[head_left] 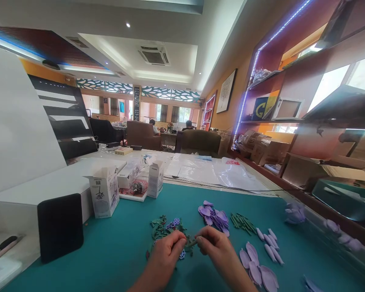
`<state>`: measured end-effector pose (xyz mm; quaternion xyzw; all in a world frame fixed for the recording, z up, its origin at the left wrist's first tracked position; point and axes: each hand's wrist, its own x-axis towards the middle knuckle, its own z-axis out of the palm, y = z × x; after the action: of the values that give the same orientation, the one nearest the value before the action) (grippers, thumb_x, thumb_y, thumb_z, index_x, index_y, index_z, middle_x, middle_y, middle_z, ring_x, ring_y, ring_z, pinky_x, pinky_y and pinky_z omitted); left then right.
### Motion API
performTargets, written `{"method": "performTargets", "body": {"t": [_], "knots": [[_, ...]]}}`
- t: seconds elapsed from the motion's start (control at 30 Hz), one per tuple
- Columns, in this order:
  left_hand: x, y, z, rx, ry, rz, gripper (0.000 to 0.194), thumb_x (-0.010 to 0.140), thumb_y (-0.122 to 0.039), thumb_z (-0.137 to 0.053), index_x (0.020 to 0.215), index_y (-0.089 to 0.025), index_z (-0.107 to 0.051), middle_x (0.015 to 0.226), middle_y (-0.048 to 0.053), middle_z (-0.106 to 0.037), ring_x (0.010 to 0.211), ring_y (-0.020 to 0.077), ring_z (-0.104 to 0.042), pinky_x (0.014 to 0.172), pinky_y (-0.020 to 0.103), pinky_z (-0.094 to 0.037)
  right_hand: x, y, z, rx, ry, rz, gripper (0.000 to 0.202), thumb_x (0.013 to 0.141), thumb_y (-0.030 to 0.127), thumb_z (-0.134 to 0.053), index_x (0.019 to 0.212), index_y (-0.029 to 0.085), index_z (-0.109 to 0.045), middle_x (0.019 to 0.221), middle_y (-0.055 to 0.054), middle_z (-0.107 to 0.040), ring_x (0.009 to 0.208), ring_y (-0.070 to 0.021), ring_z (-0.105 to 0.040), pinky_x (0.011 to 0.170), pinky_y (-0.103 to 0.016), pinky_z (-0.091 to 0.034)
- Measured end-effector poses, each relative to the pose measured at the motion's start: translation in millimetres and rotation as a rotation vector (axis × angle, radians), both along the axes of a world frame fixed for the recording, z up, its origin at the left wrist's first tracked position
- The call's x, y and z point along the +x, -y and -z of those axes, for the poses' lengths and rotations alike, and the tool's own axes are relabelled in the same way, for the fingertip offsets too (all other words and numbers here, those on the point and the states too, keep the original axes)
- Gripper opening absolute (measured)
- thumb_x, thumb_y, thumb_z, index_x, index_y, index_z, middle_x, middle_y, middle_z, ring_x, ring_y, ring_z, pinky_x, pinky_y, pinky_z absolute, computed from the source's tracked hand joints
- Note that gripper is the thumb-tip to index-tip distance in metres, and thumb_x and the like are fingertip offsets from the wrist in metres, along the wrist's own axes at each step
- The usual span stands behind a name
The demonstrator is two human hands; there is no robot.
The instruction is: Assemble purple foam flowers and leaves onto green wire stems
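In the head view, my left hand (166, 254) and my right hand (216, 248) meet low in the middle over a green mat (121, 255). Thumb and fingertips of each are pinched at opposite ends of a small green plastic piece (191, 242); its exact form is too small to make out. Behind my left hand lies a loose pile of dark green plastic parts (160, 228), with small purple spoked rings (174, 223) among them. A heap of purple petal-shaped pieces (213, 215) rests just beyond my right hand. Green stick pieces (242, 223) lie right of that heap.
Larger purple petals (257, 265) and slim lilac pods (270, 245) lie at the right. A black panel (61, 227) stands at the left near an open white box (105, 192). Another small carton (155, 180) and a tray (134, 196) sit at the mat's back edge.
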<state>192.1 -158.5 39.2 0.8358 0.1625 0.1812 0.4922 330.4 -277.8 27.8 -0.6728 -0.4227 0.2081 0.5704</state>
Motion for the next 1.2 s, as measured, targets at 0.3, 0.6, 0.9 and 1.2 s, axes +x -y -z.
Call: {"method": "performTargets", "body": {"t": [0.3, 0.6, 0.9, 1.2], "knots": [[0.9, -0.3, 4.5, -0.011, 0.024, 0.052, 0.034, 0.086, -0.046, -0.04, 0.081, -0.018, -0.06, 0.067, -0.002, -0.046, 0.064, 0.0131, -0.039, 0.058, 0.023, -0.03, -9.3, -4.9, 0.8, 0.05, -0.068, 0.016, 0.019, 0.073, 0.036, -0.061, 0.071, 0.017, -0.063, 0.056, 0.002, -0.052, 0.054, -0.0125, -0.045, 0.052, -0.025, -0.035], [-1.4, 3.6, -6.4, 0.042, -0.045, 0.024, 0.03, 0.083, -0.042, -0.042, 0.076, -0.019, -0.058, 0.065, -0.003, -0.046, 0.062, 0.0134, -0.04, 0.058, 0.023, -0.029, -7.3, -1.5, -0.4, -0.011, -0.039, -0.023, 0.021, 0.076, 0.038, -0.06, 0.074, 0.017, -0.063, 0.058, 0.001, -0.053, 0.055, -0.0125, -0.047, 0.053, -0.024, -0.037], [-1.1, 3.6, -4.3, 0.058, -0.041, 0.023, 0.031, 0.085, -0.043, -0.041, 0.076, -0.019, -0.058, 0.065, -0.003, -0.047, 0.063, 0.0132, -0.041, 0.058, 0.023, -0.031, -7.5, -4.0, 1.8, -0.014, -0.112, -0.039, 0.024, 0.074, 0.04, -0.062, 0.081, 0.017, -0.065, 0.058, 0.002, -0.054, 0.056, -0.0131, -0.049, 0.054, -0.025, -0.038], [-0.7, 3.2, -4.4, 0.097, -0.064, 0.024, 0.032, 0.085, -0.043, -0.039, 0.078, -0.019, -0.06, 0.065, -0.002, -0.049, 0.063, 0.0136, -0.042, 0.057, 0.023, -0.031, -10.3, -5.1, 3.4, -0.003, -0.105, -0.001, 0.024, 0.073, 0.039, -0.063, 0.08, 0.016, -0.065, 0.054, 0.003, -0.052, 0.053, -0.0123, -0.049, 0.051, -0.024, -0.038]]}}
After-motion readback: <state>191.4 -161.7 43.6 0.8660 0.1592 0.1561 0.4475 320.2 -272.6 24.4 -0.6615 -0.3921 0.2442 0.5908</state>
